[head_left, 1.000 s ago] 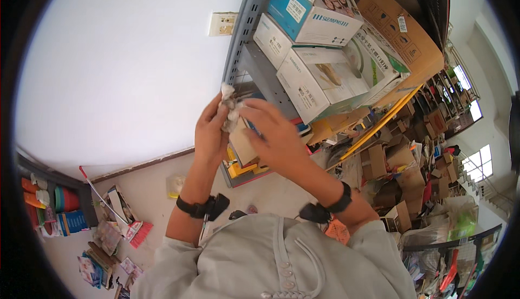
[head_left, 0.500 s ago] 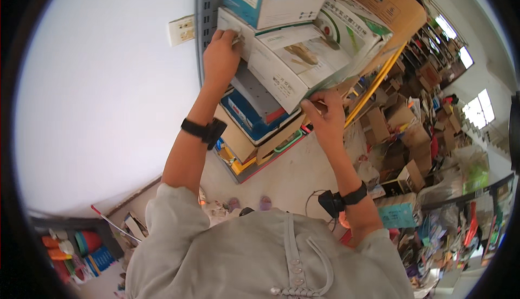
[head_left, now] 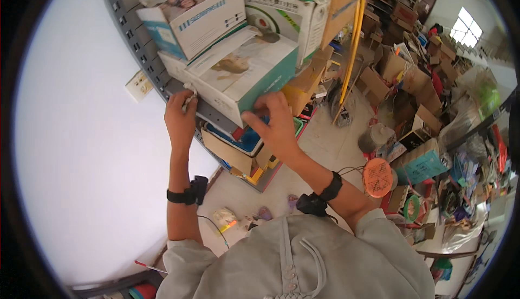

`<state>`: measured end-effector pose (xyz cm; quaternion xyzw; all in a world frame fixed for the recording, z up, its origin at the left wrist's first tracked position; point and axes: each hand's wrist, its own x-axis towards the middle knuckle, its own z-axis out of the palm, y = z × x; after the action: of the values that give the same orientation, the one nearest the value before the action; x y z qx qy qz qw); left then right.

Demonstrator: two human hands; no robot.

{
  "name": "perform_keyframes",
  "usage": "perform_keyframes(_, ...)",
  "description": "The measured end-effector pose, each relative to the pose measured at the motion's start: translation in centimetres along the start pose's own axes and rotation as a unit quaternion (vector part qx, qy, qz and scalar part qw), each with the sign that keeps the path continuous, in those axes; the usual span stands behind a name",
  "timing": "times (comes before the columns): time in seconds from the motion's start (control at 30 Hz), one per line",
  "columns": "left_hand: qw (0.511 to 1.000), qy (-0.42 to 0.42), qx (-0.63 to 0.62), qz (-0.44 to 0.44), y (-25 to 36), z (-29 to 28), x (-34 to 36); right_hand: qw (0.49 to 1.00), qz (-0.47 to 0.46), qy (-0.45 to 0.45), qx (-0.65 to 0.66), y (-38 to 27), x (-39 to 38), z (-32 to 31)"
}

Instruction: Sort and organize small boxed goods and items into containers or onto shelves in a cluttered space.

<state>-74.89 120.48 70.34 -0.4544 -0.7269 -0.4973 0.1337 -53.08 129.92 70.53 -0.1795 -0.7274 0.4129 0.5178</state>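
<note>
A white box with a teal side [head_left: 265,82] rests on a grey metal shelf [head_left: 208,109], a picture printed on its top. My right hand [head_left: 276,125] grips its near corner, thumb at the edge and bent fingers against the teal side. At the shelf's left end, my left hand [head_left: 180,120] is closed, with a small crumpled pale scrap [head_left: 189,97] between thumb and fingers. Behind, a blue and white box [head_left: 208,20] with a photo on its top stands above the first box. A white and green box [head_left: 287,17] is to its right.
A slotted grey upright [head_left: 132,33] stands by the white wall, near a socket plate [head_left: 139,86]. Below are open cartons [head_left: 227,152] on a low shelf. Yellow poles [head_left: 355,49] lean at the right. Cartons, bags and an orange round lid [head_left: 377,177] clutter the floor there.
My view has swung, so the shelf appears farther left. The white box now shows its teal side, and my right hand has moved onto that side. My left hand is lower, beside the shelf.
</note>
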Motion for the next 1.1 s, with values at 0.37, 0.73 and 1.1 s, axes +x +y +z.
perform_keyframes(0.37,0.996,0.082,-0.023,-0.007,-0.4,-1.0,3.5,0.990,0.073,-0.069,0.101,0.3,-2.0,-1.1)
perform_keyframes(0.73,0.996,0.010,0.000,-0.085,-1.9,0.1,3.8,0.990,0.070,-0.100,0.065,1.4,-1.2,-0.4)
perform_keyframes(1.1,1.000,-0.003,0.017,-0.019,-1.6,-0.9,4.5,0.994,0.071,-0.071,0.044,2.2,-0.7,0.0)
